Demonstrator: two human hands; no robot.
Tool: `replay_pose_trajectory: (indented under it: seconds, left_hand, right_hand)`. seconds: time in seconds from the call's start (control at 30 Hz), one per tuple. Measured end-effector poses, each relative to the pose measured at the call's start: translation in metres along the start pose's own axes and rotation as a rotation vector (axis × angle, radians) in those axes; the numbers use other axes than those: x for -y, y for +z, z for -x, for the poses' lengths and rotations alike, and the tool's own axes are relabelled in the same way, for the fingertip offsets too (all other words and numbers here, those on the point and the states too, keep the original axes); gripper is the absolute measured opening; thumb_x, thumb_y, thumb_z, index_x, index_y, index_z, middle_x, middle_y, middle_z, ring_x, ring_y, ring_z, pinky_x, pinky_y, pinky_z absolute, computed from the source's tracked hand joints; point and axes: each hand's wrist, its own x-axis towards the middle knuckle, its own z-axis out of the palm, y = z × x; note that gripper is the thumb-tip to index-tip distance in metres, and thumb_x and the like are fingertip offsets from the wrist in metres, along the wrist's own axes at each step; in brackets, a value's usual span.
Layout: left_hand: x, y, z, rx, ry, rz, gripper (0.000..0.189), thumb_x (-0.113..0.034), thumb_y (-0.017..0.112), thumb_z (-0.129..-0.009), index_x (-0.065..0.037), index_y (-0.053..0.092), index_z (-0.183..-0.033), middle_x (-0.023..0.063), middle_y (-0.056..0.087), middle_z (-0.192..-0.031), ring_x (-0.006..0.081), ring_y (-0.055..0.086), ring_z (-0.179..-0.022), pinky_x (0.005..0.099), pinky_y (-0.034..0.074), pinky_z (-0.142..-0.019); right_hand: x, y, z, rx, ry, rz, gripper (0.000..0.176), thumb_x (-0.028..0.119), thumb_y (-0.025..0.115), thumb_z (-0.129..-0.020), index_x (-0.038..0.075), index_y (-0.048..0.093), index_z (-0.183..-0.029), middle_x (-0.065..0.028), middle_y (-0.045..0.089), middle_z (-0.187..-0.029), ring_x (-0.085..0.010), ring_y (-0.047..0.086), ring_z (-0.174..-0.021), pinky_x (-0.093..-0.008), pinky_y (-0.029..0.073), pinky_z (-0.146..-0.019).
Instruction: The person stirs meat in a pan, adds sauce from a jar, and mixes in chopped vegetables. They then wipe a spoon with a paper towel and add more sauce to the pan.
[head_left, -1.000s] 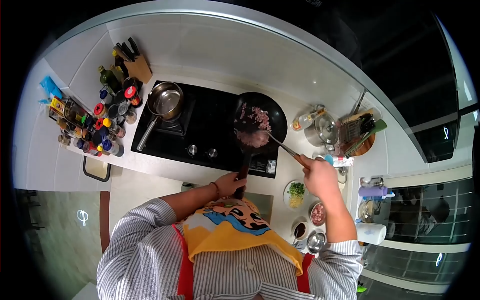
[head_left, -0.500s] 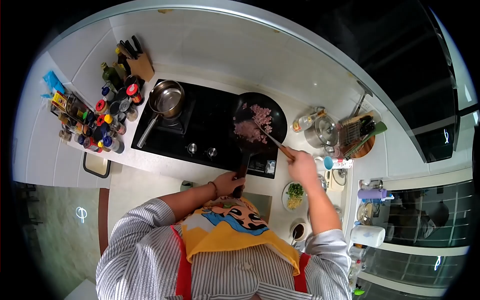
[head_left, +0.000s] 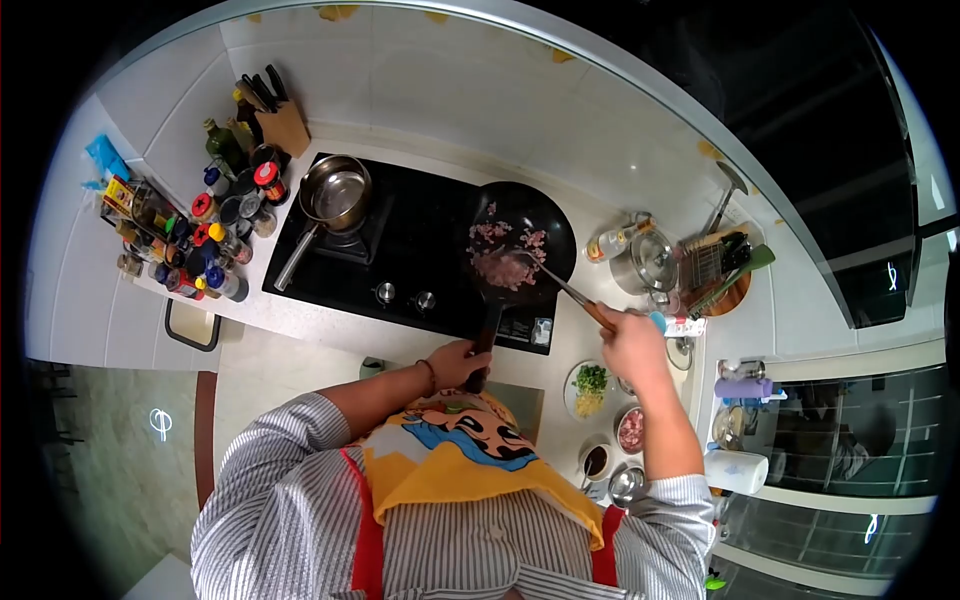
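Note:
My left hand [head_left: 458, 366] is closed around the dark handle of a black wok [head_left: 555, 220] on the right side of the cooktop. Pieces of pinkish-brown meat [head_left: 503, 269] lie in the wok, mostly toward its near side, with smaller bits scattered farther back. My right hand [head_left: 634, 346] grips the wooden handle of a spatula [head_left: 572, 292]. Its metal shaft reaches into the wok from the right, and its head is among the meat, hard to make out.
A steel saucepan [head_left: 335, 195] sits on the left burner. Bottles and jars [head_left: 213, 235] crowd the left corner beside a knife block [head_left: 284, 128]. To the right are a lidded pot [head_left: 645, 268], a plate of chopped greens [head_left: 590, 388], a bowl of raw meat [head_left: 630, 429] and a dark sauce cup [head_left: 596, 460].
My right hand has moved right and slightly nearer with the spatula, drawing meat toward the wok's near side. The raw meat bowl now shows. My left hand stays on the handle.

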Motion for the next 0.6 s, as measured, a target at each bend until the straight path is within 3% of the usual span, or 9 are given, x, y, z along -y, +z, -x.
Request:
replay_pose_trajectory:
  seconds: [0.07, 0.27, 0.33, 0.47, 0.6]
  left_hand:
    - [0.006, 0.0, -0.004, 0.002, 0.006, 0.035, 0.036, -0.03, 0.061, -0.103, 0.002, 0.062, -0.118, 0.0103, 0.071, -0.104, 0.0189, 0.068, -0.097, 0.0334, 0.055, -0.088]
    - [-0.007, 0.0, 0.003, 0.003, 0.004, 0.045, 0.035, -0.03, 0.062, -0.102, 0.002, 0.062, -0.117, 0.01, 0.072, -0.104, 0.0187, 0.068, -0.098, 0.0333, 0.054, -0.088]
    - [-0.008, 0.002, 0.008, 0.009, 0.0, 0.02, 0.035, -0.03, 0.062, -0.102, 0.002, 0.062, -0.117, 0.0099, 0.072, -0.104, 0.0186, 0.068, -0.098, 0.0332, 0.054, -0.088]
    - [-0.003, 0.001, 0.004, -0.016, -0.001, 0.062, 0.034, -0.03, 0.062, -0.102, 0.001, 0.062, -0.117, 0.0096, 0.072, -0.104, 0.018, 0.068, -0.097, 0.0329, 0.055, -0.086]
    - [0.005, -0.001, 0.001, 0.001, 0.049, 0.08, 0.035, -0.031, 0.061, -0.103, 0.0, 0.062, -0.118, 0.0094, 0.072, -0.103, 0.0179, 0.069, -0.095, 0.0326, 0.055, -0.084]
  right_hand:
    - [-0.001, -0.016, 0.009, 0.026, -0.014, 0.104, 0.045, 0.012, 0.066, -0.085, 0.019, 0.07, -0.129, -0.0189, 0.07, -0.094, -0.0391, 0.069, -0.087, -0.0499, 0.056, -0.079]
    - [-0.008, 0.054, -0.041, -0.093, 0.006, 0.083, 0.041, 0.01, 0.063, -0.084, 0.017, 0.07, -0.124, -0.0214, 0.07, -0.09, -0.0409, 0.069, -0.084, -0.0509, 0.056, -0.076]
    - [-0.013, 0.083, -0.056, -0.19, 0.036, -0.096, 0.041, 0.01, 0.063, -0.084, 0.016, 0.07, -0.124, -0.022, 0.07, -0.089, -0.0428, 0.068, -0.084, -0.0517, 0.056, -0.077]
    - [-0.014, 0.075, -0.038, -0.127, -0.01, -0.154, 0.043, 0.011, 0.062, -0.084, 0.016, 0.068, -0.126, -0.0238, 0.071, -0.095, -0.0425, 0.068, -0.091, -0.052, 0.055, -0.082]
    - [-0.013, 0.078, -0.054, -0.148, 0.168, -0.209, 0.042, 0.012, 0.063, -0.084, 0.018, 0.072, -0.125, -0.0235, 0.071, -0.1, -0.0418, 0.069, -0.094, -0.0495, 0.056, -0.086]
